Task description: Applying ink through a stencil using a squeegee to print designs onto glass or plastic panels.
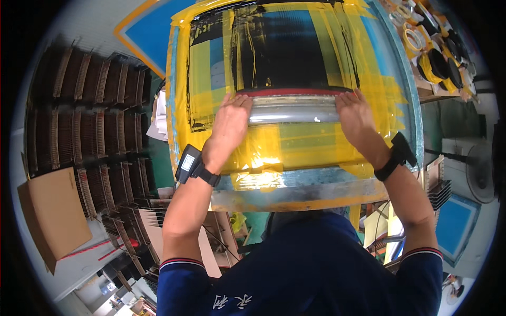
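Observation:
Both of my hands grip a wide squeegee [292,113] with a grey handle and a dark red blade edge. My left hand [232,117] is closed on its left end, my right hand [358,117] on its right end. The squeegee lies crosswise on a screen printing frame [295,198] whose mesh is largely covered with yellow tape [316,145]. Black ink [292,63] spreads over the mesh beyond the blade, with smears along the tape on both sides. My thumbs are hidden behind the squeegee.
Dark slatted racks [95,129] stand at the left, with a cardboard box [60,210] in front. A blue screen with an orange border [153,39] leans beyond the frame. Tape rolls [414,38] crowd a table at the far right. A fan [479,171] and another blue screen [456,226] are at the right.

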Motion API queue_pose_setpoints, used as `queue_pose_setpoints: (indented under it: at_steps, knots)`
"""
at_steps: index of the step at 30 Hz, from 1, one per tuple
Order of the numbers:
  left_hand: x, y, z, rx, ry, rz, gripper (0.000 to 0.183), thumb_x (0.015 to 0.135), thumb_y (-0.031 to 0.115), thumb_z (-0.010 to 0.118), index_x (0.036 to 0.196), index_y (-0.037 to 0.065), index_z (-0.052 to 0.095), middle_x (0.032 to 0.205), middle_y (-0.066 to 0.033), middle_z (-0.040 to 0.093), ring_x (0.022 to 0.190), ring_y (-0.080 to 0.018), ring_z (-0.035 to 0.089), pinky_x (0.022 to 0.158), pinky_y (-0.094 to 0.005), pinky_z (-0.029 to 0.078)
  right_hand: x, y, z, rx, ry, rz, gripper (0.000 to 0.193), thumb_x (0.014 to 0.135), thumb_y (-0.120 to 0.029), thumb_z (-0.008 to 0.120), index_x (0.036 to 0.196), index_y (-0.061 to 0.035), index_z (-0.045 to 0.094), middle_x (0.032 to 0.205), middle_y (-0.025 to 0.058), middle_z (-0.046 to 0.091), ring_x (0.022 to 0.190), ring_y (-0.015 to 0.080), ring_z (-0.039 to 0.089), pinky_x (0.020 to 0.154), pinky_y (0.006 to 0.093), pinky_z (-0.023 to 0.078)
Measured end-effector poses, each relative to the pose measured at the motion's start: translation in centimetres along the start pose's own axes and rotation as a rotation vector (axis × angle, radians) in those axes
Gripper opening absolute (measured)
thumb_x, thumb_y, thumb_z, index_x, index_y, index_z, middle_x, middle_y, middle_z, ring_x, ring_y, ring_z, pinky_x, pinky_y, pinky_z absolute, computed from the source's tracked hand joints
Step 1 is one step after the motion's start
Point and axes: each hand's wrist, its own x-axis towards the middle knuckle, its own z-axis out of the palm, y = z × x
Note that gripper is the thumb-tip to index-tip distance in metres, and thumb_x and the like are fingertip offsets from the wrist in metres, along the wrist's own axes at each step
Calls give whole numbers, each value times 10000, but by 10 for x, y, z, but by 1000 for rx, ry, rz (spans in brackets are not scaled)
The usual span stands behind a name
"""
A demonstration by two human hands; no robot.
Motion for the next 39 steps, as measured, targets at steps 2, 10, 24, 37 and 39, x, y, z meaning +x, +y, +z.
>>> queue_pose_setpoints:
  at_steps: [2,10,24,37,39]
  knots:
    - [17,-9,0,17,-39,0,435,685,-115,501,1096,-58,632,1144,-236,641,1120,-342,601,1071,-474,382,14,9,2,-27,-8,0,289,803,-63,549,1072,6,629,1077,131,659,1110,245,592,1081,375,350]
    - [91,-52,1,5,-56,27,407,686,-124,509,1061,-31,635,1098,-233,650,1068,-352,612,1062,-477,387,87,50,16,-6,-43,35,168,781,-50,584,934,-50,653,975,110,688,1018,231,627,1058,358,376]
    - [187,-95,-13,48,-153,-65,395,692,-117,537,1040,14,672,883,-212,676,885,-397,620,867,-437,492,189,99,8,310,289,45,195,753,-23,615,922,-72,699,917,139,683,944,282,636,905,388,481]
    - [-10,-17,-73,-473,172,-529,408,770,33,716,1171,39,642,1165,-185,652,1106,-332,616,953,-392,488,313,163,14,310,220,-41,335,752,-25,617,1078,-82,667,1045,163,671,1039,334,608,885,451,486]
    - [-57,1,-72,-556,101,-687,367,779,-19,681,1144,5,652,1112,-184,673,1044,-262,650,913,-341,503,340,177,19,280,147,-42,304,781,-110,622,1080,-79,667,974,158,657,992,352,609,901,472,472]
